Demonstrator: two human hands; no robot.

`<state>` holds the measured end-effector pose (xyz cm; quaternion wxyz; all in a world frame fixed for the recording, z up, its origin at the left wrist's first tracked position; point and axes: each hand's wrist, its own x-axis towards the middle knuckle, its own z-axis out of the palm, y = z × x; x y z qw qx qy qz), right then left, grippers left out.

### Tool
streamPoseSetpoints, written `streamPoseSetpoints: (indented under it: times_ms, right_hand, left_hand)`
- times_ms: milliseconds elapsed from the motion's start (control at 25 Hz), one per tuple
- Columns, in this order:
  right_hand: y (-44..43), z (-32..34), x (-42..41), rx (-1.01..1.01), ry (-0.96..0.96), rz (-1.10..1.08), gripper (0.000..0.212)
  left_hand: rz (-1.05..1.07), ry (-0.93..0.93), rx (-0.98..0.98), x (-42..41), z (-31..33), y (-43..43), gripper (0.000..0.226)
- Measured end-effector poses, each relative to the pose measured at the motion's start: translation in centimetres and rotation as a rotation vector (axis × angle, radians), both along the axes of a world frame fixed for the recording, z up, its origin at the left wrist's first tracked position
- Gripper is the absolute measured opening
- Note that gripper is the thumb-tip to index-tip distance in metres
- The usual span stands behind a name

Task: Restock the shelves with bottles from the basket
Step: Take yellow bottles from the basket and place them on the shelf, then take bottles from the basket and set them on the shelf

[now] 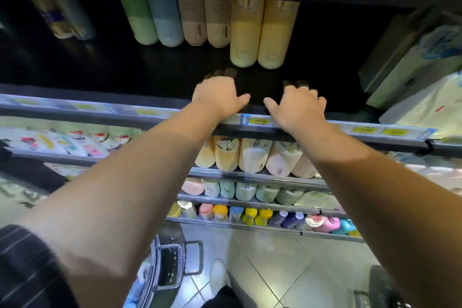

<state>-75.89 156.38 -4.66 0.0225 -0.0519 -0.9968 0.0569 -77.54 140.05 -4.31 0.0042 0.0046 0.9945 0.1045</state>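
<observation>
Both my hands rest on the dark glossy shelf (125,75) near its front edge, palms down and fingers curled. My left hand (217,97) and my right hand (297,105) are a hand's width apart, thumbs pointing at each other, with nothing visible in either. Just behind them stand two tall yellow bottles (257,35), the front ones of a row with brown (205,20), blue (165,20) and green bottles (137,17). A grey basket (170,265) stands on the floor below my left arm; its contents are blurred.
Large pale packs (420,70) fill the shelf's right end, and a wrapped pack (60,15) stands at the back left. Lower shelves hold rows of bottles (252,155) and pouches (62,140). A price rail (257,122) runs under my wrists. A dark basket (382,290) sits bottom right.
</observation>
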Motion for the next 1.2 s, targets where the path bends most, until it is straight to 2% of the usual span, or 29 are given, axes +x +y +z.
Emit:
streamPoseSetpoints:
  times_ms: [200, 360, 560, 840, 1040, 1200]
  right_hand:
    - [0.5, -1.8, 6.3, -0.123, 0.061, 0.185, 0.065]
    - [-1.3, -2.6, 11.4, -0.151, 0.024, 0.307, 0.066]
    - [-4.7, -3.9, 17.3, -0.127, -0.018, 0.481, 0.071]
    - [-12.2, -8.7, 25.0, -0.094, -0.190, 0.643, 0.070]
    - [-18.6, -12.6, 30.8, -0.037, -0.317, 0.726, 0.070]
    - [-24.3, -15.4, 35.3, -0.039, -0.430, 0.714, 0.071]
  left_hand:
    - [0.001, 0.157, 0.016, 7.8, -2.2, 0.2, 0.070]
    - [0.029, 0.169, -0.094, 15.3, -4.3, -1.2, 0.066]
    - [0.177, 0.043, -0.124, 24.9, -6.6, -4.5, 0.072]
    - [0.416, -0.085, -0.092, 36.4, -11.6, -10.6, 0.073]
    - [0.537, -0.181, -0.027, 44.6, -15.3, -17.2, 0.079]
    - [0.591, -0.249, 0.008, 50.4, -17.2, -23.6, 0.080]
